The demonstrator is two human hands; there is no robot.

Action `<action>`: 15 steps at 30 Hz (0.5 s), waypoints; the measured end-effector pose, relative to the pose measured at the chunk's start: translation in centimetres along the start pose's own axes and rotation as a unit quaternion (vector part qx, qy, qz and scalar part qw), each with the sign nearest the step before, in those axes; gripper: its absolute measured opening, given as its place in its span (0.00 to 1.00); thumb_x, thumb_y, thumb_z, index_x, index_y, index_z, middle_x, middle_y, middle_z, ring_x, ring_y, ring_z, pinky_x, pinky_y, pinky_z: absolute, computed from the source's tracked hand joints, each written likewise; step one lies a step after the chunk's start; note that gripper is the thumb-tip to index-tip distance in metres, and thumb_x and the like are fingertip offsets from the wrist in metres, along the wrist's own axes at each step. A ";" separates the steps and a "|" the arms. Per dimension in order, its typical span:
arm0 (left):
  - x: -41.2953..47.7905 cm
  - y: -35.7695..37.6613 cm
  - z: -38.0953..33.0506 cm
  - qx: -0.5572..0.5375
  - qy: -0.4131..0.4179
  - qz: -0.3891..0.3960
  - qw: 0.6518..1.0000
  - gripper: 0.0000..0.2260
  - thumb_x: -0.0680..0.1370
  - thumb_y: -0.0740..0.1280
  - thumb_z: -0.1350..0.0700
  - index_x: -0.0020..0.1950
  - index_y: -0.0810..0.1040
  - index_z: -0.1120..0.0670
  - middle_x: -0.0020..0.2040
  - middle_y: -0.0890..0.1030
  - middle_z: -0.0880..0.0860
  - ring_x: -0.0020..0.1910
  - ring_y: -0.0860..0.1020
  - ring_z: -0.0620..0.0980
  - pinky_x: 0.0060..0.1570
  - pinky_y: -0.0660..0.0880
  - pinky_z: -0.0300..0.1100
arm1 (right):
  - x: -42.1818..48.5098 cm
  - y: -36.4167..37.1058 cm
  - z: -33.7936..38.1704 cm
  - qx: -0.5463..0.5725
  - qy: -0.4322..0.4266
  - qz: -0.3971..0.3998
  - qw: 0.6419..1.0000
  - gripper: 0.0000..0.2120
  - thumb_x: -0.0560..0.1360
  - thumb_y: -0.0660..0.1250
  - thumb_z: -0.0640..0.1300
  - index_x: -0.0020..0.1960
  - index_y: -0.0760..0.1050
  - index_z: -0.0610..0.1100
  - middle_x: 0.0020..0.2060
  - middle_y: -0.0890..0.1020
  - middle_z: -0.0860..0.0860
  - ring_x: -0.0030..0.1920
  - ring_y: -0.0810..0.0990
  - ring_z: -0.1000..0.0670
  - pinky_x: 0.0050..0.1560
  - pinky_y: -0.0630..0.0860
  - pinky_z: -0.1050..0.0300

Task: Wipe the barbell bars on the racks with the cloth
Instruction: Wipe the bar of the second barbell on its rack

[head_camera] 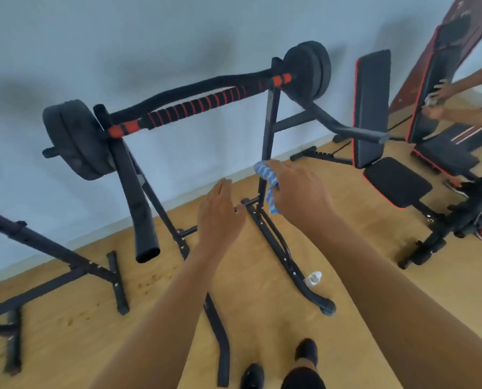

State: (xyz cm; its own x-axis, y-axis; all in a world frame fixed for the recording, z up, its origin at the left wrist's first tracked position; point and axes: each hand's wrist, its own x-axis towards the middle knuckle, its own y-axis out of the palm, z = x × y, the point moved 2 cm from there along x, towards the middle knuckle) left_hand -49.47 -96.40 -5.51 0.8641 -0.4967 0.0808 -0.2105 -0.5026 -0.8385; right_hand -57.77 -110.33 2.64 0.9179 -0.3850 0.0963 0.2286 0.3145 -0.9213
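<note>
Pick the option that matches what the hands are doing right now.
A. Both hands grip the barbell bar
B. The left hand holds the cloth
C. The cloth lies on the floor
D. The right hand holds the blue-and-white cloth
D: the right hand grips the blue-and-white cloth, while the left hand is flat and holds nothing, and neither touches the barbell bar.

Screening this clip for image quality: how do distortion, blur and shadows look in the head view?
Head view: strong wide-angle distortion, the barbell bar bows and the floor tilts; overall soft, more so at the edges; even light, faint smudged shadows on the wall; no glare. The right hand and its cloth stay readable.
</note>
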 end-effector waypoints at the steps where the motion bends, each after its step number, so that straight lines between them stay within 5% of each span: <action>1: 1.3 -0.1 0.3 0.006 -0.018 -0.009 1.000 0.26 0.82 0.64 0.55 0.80 0.64 0.55 0.80 0.67 0.51 0.77 0.67 0.53 0.73 0.63 0.48 | 2.0 -0.2 -0.2 0.022 -0.017 0.011 1.000 0.20 0.74 0.61 0.36 0.63 0.75 0.49 0.45 0.82 0.50 0.42 0.83 0.47 0.44 0.83 0.47; 5: 5.3 -0.3 2.2 0.026 -0.085 -0.060 0.994 0.27 0.83 0.65 0.54 0.81 0.64 0.55 0.81 0.66 0.52 0.78 0.66 0.52 0.75 0.63 0.48 | 8.6 0.0 -0.9 0.069 -0.068 0.059 0.993 0.12 0.76 0.57 0.35 0.55 0.76 0.42 0.39 0.84 0.47 0.37 0.83 0.49 0.39 0.81 0.50; 10: 9.9 -1.3 3.2 0.040 -0.182 -0.114 0.976 0.26 0.82 0.68 0.54 0.80 0.66 0.53 0.80 0.69 0.51 0.77 0.69 0.52 0.75 0.67 0.49 | 16.8 1.6 -1.5 0.083 -0.190 0.030 0.978 0.09 0.76 0.59 0.40 0.52 0.73 0.50 0.39 0.81 0.53 0.40 0.80 0.49 0.39 0.78 0.52; 15: 11.4 -3.4 4.9 -0.019 -0.314 -0.113 0.943 0.18 0.82 0.68 0.54 0.71 0.73 0.51 0.63 0.79 0.45 0.59 0.78 0.47 0.63 0.76 0.48 | 22.7 1.9 1.3 0.185 -0.260 0.078 0.944 0.06 0.76 0.62 0.39 0.45 0.75 0.48 0.29 0.79 0.56 0.31 0.80 0.59 0.30 0.68 0.71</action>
State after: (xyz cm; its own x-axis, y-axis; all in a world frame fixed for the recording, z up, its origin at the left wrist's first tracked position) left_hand -36.71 -96.90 -4.34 0.9866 0.1359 -0.0901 0.0047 -0.5762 -0.8173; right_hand -36.01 -117.31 3.54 0.9630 0.1394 0.2307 0.0863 0.6514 -0.7538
